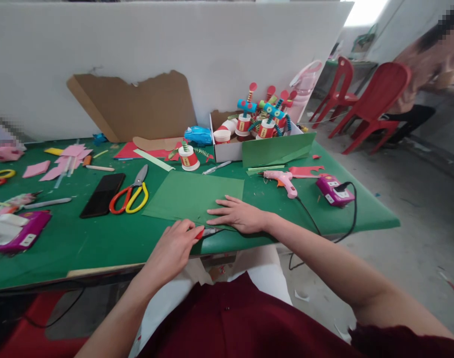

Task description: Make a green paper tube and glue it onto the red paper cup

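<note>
The dark red shirt (227,323) lies nearest, below 2 bare hands at the green table's (111,243) near edge. The left hand (178,243) grips a red-handled cutter (199,234), its blade by the near edge of the green paper (197,191); the right hand (244,215) lies spread on that paper, grasping nothing. The blade points toward the right hand, so a slip could nick it; lighter pressure might let the paper skew.
</note>
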Demonstrator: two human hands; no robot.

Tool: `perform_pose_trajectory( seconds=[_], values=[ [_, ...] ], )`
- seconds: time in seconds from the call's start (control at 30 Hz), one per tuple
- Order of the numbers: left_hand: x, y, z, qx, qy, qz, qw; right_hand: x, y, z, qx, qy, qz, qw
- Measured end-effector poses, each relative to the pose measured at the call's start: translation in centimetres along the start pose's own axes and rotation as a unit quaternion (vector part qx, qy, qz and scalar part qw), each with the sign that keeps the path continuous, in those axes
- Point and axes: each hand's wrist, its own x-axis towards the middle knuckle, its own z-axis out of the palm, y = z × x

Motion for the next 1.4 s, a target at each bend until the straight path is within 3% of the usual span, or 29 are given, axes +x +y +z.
perform_pose_trajectory(
  seconds=[0.67,1.2,1.4],
  values=[
    [0.0,0.5,0.3,0.010,0.022,0.010,1.000,0.0,0.1,0.1,0.012,0.010,-0.002,1.000],
    [0.4,1.1,0.4,0.001,0.007,0.008,1.000,0.1,0.3,0.2,0.014,0.003,0.002,1.000],
    [0.2,1.1,0.6,0.011,0.015,0.007,1.000,-1.3,1.0,-0.4,0.026,0.007,0.020,0.999]
  ],
)
